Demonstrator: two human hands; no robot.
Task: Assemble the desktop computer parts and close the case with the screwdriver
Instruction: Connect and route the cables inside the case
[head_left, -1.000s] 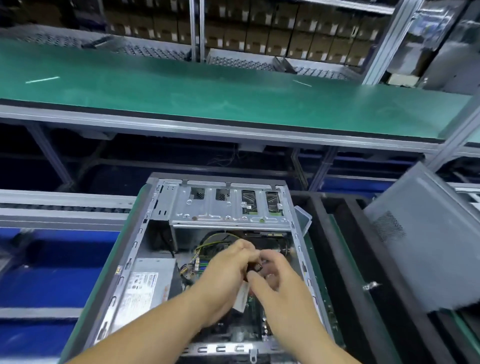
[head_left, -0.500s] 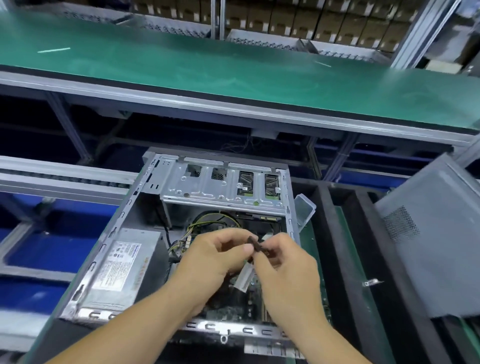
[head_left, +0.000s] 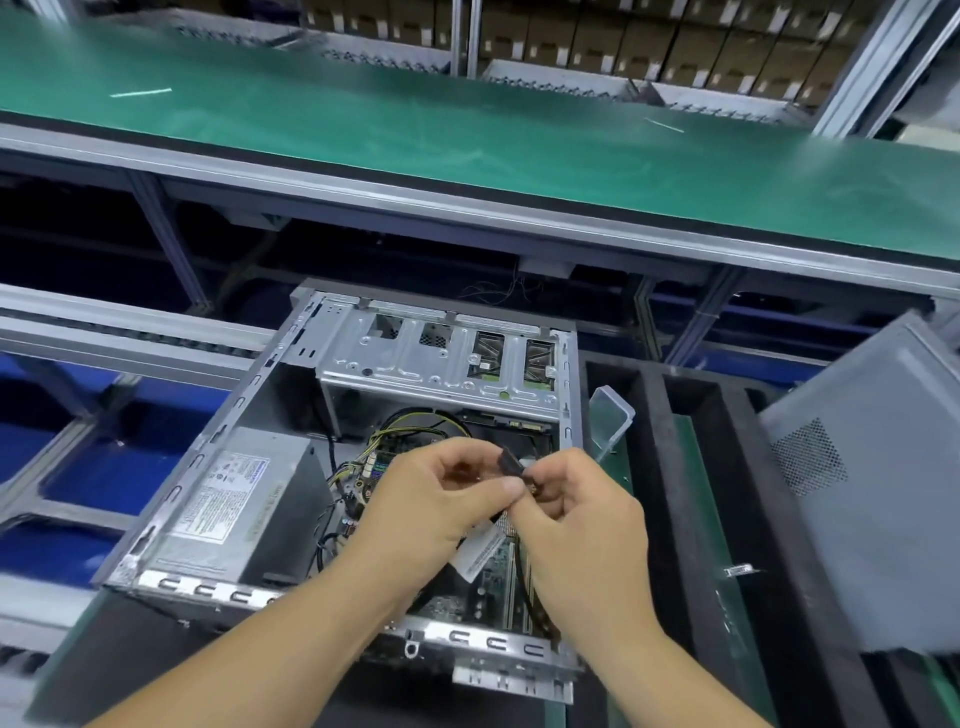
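Green conveyor belt (head_left: 467, 130), stacked cartons (head_left: 649, 36)

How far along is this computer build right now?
Done: power supply and motherboard sit in the open case. In hand: left hand and right hand pinch a black cable connector. Left: plugging it in, fitting the side panel, screwing it shut.

Two hands work a small connector over an open computer case.

The left hand (head_left: 436, 499) and right hand (head_left: 576, 514) meet above the case (head_left: 208, 457), both pinching a black connector (head_left: 510, 462) between curled fingertips. Below them lie the motherboard (head_left: 488, 577) and yellow-black cables (head_left: 410, 421); the power supply (head_left: 234, 499) sits at left, the drive cage (head_left: 441, 358) behind. A grey side panel (head_left: 862, 483) leans at right, beyond a clear plastic box (head_left: 610, 421).
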